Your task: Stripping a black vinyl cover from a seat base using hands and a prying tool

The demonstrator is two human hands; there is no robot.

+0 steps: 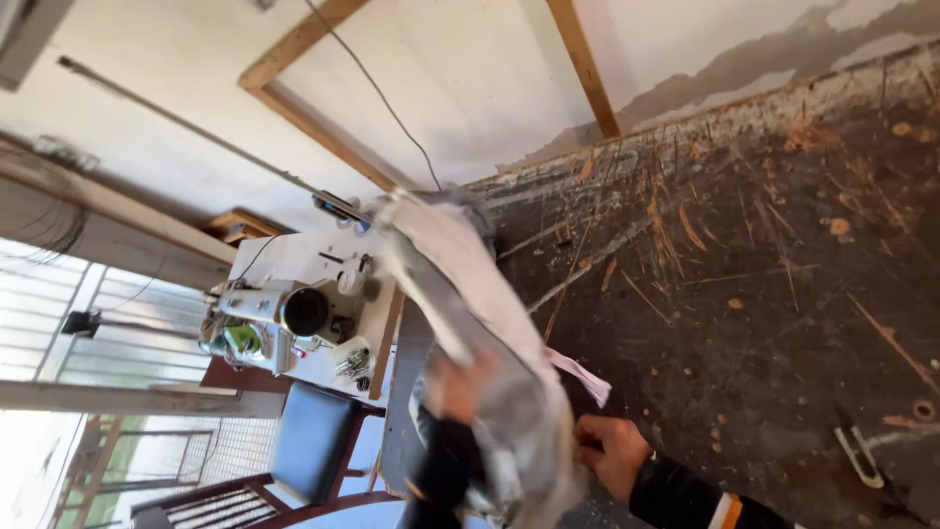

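Two hands, one length of pale grey cloth (470,294), counted from the head view, which is tilted and partly blurred. Landmark for all places: the sewing machine (284,318).

Item 1, cloth: one piece, light grey-white, bunched and draped, lifted clear of the dark bench (764,294). Its far end reaches just beside the sewing machine; its near end hangs well away from the machine, toward the viewer. One small white tag or strip (583,377) sticks out from its edge.

Item 2, left hand (460,387): one, in a dark sleeve, clenched on the cloth from beneath, nearer the sewing machine than the other hand. It is blurred, so single fingers cannot be told apart.

Item 3, right hand (612,453): one, in a dark sleeve with an orange and white band, farther from the machine, fingers curled against the cloth's lower edge; whether it truly grips cannot be told.

Item 4, sewing machine: one, white, on a white table top.

Item 5, chair (308,441): one, blue seat, dark red frame, just beside the machine.

Item 6, bench: one, dark, scarred with many orange scratches, well apart from the machine.
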